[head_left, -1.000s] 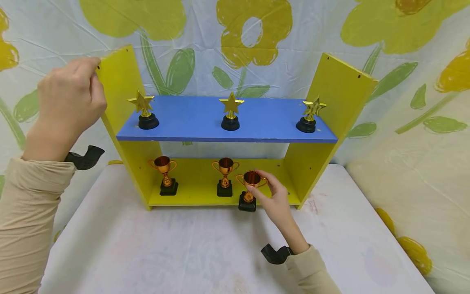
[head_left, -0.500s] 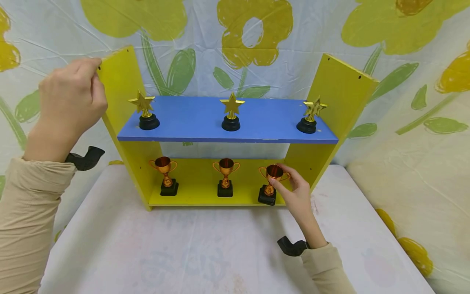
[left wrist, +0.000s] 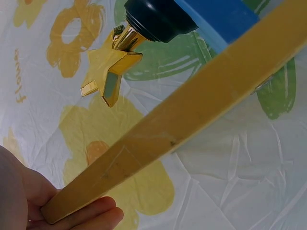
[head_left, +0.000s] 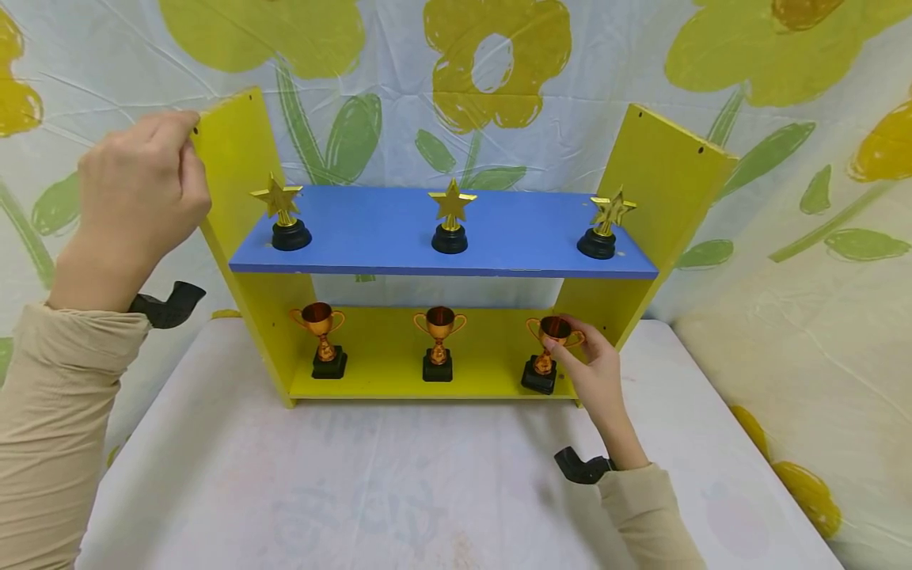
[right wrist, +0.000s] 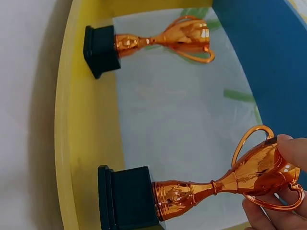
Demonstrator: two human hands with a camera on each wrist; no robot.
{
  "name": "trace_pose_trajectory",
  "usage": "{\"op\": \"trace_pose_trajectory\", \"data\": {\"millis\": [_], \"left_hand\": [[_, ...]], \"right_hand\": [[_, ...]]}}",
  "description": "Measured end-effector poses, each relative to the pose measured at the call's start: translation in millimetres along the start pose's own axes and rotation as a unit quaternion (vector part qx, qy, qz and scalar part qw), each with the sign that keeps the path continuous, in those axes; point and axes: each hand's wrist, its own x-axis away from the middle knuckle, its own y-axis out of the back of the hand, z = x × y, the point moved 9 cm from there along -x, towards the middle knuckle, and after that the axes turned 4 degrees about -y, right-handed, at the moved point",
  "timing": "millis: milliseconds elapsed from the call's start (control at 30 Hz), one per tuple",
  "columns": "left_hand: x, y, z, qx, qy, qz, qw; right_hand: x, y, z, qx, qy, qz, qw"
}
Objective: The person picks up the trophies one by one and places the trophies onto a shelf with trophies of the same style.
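Note:
My right hand pinches the cup of a bronze-coloured trophy at the right end of the yellow lower shelf. In the right wrist view, the trophy's black base is close over that shelf, and thumb and fingers grip the cup near its rim. Two matching trophies stand on the same shelf, a middle trophy and a left trophy. My left hand grips the top corner of the left side panel; the left wrist view shows the panel's edge between thumb and fingers.
On the blue upper shelf stand three gold star trophies: a left one, a middle one and a right one. The right side panel rises beside my right hand. A white cloth covers the table; a flowered sheet hangs behind.
My right hand has carried the bronze trophy rightward, from in front of the shelf's edge to over its right end. The left hand keeps its grip on the panel.

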Motion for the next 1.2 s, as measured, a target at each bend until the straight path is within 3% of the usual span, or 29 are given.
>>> {"op": "trace_pose_trajectory", "data": {"millis": [433,667,967,1200], "left_hand": [[0.4,0.4,1.0,-0.002,-0.002,-0.003,1.0],[0.2,0.2,0.9,-0.001,-0.001,-0.002,1.0],[-0.3,1.2,2.3,-0.002,0.005,0.001,1.0],[-1.5,-0.5,1.0,0.001,0.006,0.006,1.0]], "right_hand": [[-10,6,-18,0.022,-0.027,0.006,0.999],[-7,5,-1,0.04,-0.043,0.023,0.998],[-17,5,-19,0.058,-0.029,0.033,0.997],[-19,9,-14,0.103,-0.002,0.023,0.994]]}}
